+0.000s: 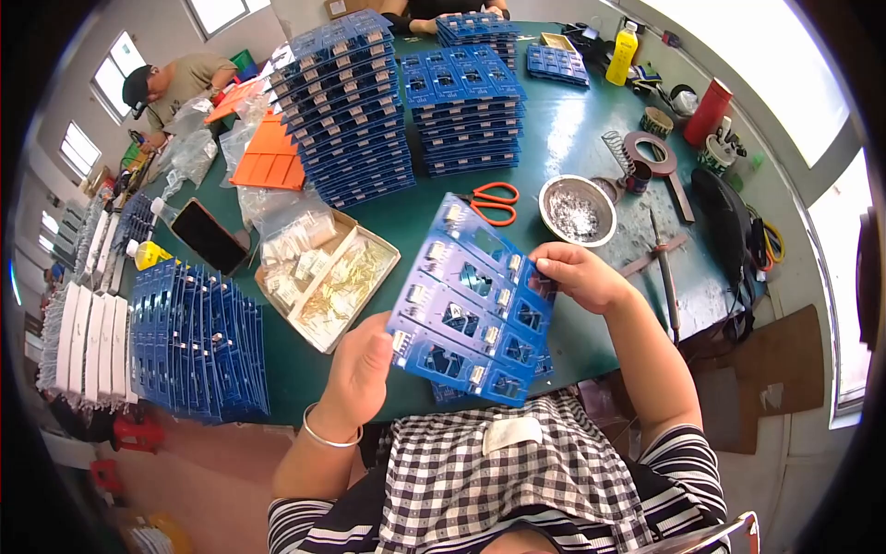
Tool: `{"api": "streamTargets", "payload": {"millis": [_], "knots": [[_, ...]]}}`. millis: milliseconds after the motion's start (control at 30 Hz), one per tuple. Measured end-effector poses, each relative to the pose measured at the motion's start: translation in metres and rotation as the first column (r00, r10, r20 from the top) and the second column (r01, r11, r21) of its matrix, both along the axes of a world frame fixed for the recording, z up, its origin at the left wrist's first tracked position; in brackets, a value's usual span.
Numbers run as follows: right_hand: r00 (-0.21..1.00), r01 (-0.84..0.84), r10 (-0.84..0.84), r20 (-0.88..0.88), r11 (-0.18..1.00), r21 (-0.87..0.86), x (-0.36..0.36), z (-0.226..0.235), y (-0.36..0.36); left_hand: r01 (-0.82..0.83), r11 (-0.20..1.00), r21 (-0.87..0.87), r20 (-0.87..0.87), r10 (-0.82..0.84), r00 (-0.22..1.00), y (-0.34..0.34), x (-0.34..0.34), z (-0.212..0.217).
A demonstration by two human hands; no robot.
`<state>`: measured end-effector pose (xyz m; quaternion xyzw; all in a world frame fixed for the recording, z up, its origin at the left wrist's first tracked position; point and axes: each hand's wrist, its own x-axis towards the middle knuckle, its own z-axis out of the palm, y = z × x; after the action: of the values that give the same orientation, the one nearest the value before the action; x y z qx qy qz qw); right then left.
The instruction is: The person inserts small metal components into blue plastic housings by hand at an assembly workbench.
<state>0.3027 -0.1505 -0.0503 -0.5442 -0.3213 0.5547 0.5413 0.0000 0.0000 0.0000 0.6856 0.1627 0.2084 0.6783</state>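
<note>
At 8 o'clock edge of blue circuit panel (480, 303): left grip (360, 371), pinching it. At 2 o'clock edge: right grip (581, 277), also pinching. Panel tilted above table (591, 342). Outward from panel: orange-handled tool (496, 222), 12 o'clock; metal bowl (595, 238), between 1 and 2 o'clock; component box (366, 302), 9 o'clock; tall panel stack (346, 111), 11 o'clock.

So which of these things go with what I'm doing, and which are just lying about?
Probably part of the job:
blue board, held in your left hand and right hand
stacked boards
box of small parts
soldering iron

Probably just lying about:
phone
yellow bottle
red flask
</note>
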Motion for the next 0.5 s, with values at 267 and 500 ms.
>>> {"api": "streamTargets", "payload": {"millis": [267, 500], "knots": [[0.993, -0.076, 0.081, 0.091, 0.996, -0.051, -0.003, -0.001, 0.016, -0.053, 0.765, 0.642, 0.110, -0.024, 0.994, -0.012, 0.023, 0.027], [0.987, -0.026, 0.016, 0.158, 0.998, 0.063, -0.011, -0.003, 0.006, -0.004, 0.723, 0.690, 0.084, -0.075, 0.994, -0.015, 0.019, 0.032]]}}
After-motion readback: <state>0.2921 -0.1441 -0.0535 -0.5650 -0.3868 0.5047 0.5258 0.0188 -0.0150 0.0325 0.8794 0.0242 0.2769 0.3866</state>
